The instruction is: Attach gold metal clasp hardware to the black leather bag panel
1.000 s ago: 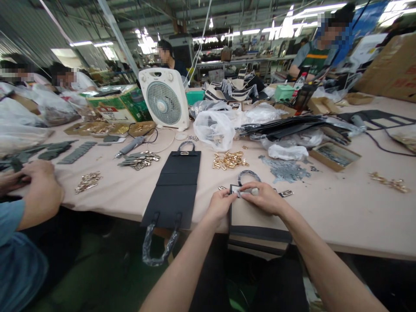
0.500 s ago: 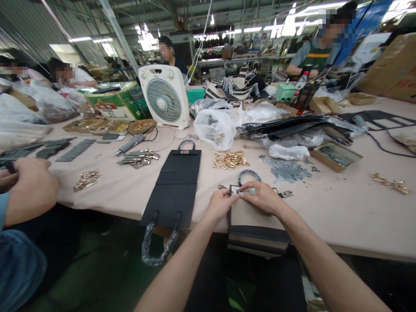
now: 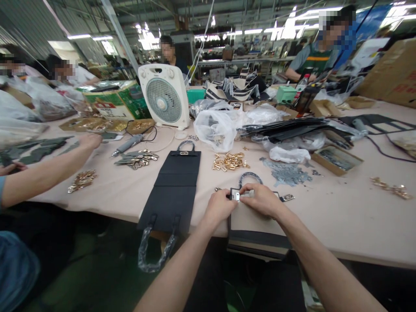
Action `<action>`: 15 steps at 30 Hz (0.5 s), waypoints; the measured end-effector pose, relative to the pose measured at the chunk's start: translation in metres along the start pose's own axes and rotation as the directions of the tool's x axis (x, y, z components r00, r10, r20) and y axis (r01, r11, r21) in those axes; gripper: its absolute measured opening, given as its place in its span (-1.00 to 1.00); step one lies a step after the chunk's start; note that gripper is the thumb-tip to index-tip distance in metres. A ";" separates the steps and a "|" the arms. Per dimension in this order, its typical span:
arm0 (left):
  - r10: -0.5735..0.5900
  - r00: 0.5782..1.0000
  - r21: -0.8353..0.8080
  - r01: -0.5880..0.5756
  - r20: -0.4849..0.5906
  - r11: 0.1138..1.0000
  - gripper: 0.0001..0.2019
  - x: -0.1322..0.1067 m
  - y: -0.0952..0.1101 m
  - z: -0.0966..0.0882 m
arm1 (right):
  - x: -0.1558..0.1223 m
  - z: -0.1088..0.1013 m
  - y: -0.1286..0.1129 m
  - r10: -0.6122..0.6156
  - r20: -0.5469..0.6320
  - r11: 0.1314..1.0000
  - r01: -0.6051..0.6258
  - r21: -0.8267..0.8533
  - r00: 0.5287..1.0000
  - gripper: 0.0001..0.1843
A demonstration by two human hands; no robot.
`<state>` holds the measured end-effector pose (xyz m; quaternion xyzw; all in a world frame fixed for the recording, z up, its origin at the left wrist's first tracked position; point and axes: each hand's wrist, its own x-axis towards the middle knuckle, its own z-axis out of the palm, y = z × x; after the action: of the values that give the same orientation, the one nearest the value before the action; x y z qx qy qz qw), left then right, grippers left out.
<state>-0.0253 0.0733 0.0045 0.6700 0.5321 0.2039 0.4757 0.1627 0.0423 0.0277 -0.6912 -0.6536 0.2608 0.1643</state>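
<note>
A tan bag panel (image 3: 251,223) with dark trim lies at the table's near edge, its wrapped handle (image 3: 248,177) curving up behind. At the panel's top edge my left hand (image 3: 218,209) and my right hand (image 3: 262,198) both pinch a small silver clasp (image 3: 237,196), fingers closed. A flat black bag (image 3: 174,182) lies unfolded to the left, its wrapped handle hanging over the table edge. A pile of gold clasps (image 3: 230,160) sits just beyond my hands.
A co-worker's arm (image 3: 48,167) reaches across the table at the left, near grey straps and gold hardware (image 3: 81,180). A white fan (image 3: 165,102), plastic bags (image 3: 216,128), a box of parts (image 3: 336,158) and cardboard cartons (image 3: 391,71) crowd the far side. Other people work behind.
The co-worker's hand at the left has stretched out across the table towards the far trays. My own hands have stayed on the clasp, shifting only slightly.
</note>
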 end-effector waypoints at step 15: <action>0.432 0.865 0.038 -0.437 -0.255 0.899 -0.80 -0.007 -0.030 0.013 | 0.003 0.001 -0.011 0.010 0.021 0.994 -0.008 -0.112 1.000 -0.81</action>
<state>-0.0330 0.0605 -0.0258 0.7354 0.4226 0.3964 0.3514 0.1529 0.0457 0.0325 -0.6994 -0.6658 0.2319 0.1173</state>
